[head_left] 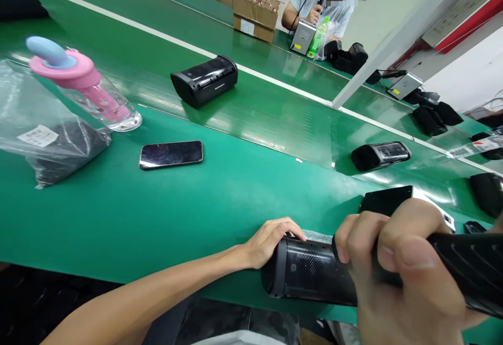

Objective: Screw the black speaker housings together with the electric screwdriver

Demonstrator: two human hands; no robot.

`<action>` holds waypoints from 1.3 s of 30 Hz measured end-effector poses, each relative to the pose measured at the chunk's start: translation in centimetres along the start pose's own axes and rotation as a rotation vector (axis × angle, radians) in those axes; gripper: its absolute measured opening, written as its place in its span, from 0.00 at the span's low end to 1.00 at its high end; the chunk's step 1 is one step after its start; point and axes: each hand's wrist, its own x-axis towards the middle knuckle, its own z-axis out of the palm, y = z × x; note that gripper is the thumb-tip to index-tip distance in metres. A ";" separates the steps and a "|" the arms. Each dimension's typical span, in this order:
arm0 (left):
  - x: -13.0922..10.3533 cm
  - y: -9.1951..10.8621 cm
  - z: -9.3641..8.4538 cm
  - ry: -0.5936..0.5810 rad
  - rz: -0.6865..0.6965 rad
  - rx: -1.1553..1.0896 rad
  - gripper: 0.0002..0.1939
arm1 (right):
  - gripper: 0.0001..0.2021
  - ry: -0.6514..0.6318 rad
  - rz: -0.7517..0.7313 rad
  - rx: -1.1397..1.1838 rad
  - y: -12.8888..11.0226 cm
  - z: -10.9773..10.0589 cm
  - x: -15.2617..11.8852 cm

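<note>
My left hand (273, 240) lies over the left end of a black device housing (314, 271), its fingers curled over the far edge. The housing has a glossy face with a patch of small holes and lies on its side near the table's front edge. Close to the camera, my right hand (408, 266) is closed around a black ribbed electric screwdriver (471, 263). That hand covers the right end of the housing, and the tool's tip is hidden. A bit of clear plastic wrap (316, 236) shows behind the housing.
On the green table (220, 193) lie a phone (171, 154), a pink-lidded bottle (94, 88) and a plastic bag with dark contents (58, 146). Similar black devices (206, 80) (381, 155) stand farther back. Behind my right hand is a black-and-white box (387, 199). Across the table sits a person (314, 9).
</note>
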 end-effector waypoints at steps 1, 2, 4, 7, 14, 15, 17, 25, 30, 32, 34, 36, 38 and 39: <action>0.0 0.0 0.0 0.001 0.002 -0.005 0.45 | 0.18 -0.019 -0.003 -0.018 -0.1 0.0 0.0; 0.0 0.0 0.0 0.002 0.004 -0.010 0.45 | 0.19 -0.036 0.004 -0.029 -0.2 0.0 -0.1; 0.0 0.0 0.0 0.001 0.005 -0.019 0.45 | 0.21 -0.048 0.038 -0.013 -0.1 -0.1 -0.3; 0.1 0.1 -0.1 -0.004 0.006 -0.030 0.43 | 0.20 -0.017 0.105 0.029 0.2 -0.3 -0.4; 0.0 -0.3 -0.2 -0.011 0.037 -0.051 0.40 | 0.19 -0.032 0.008 -0.002 0.2 -0.5 0.1; 0.0 -0.5 -0.2 -0.007 0.038 -0.057 0.39 | 0.19 -0.018 0.023 0.011 0.2 -0.6 0.1; 0.0 -0.6 -0.1 0.001 0.035 -0.070 0.39 | 0.18 0.000 0.034 0.024 0.2 -0.8 0.1; 0.2 0.0 -0.2 0.013 -0.025 -0.108 0.38 | 0.21 0.012 0.013 0.048 0.5 -1.4 0.2; 0.3 0.3 0.0 0.020 -0.046 -0.114 0.39 | 0.14 -0.014 0.019 0.114 1.8 -2.8 -0.4; 0.2 0.3 0.0 0.019 -0.050 -0.118 0.39 | 0.13 -0.056 0.001 0.104 2.1 -2.9 -0.4; 0.2 0.1 -0.1 0.011 -0.049 -0.122 0.39 | 0.15 -0.083 -0.031 0.076 2.1 -2.6 -0.4; 0.3 -0.1 0.0 0.001 -0.051 -0.116 0.40 | 0.18 -0.060 -0.021 0.030 1.7 -1.9 -0.4; 0.5 0.0 0.3 -0.003 -0.065 -0.084 0.40 | 0.19 -0.002 0.052 0.014 1.5 -1.0 -0.8; 0.6 0.2 0.6 -0.003 -0.075 -0.053 0.41 | 0.20 0.032 0.105 0.033 1.7 -0.6 -1.1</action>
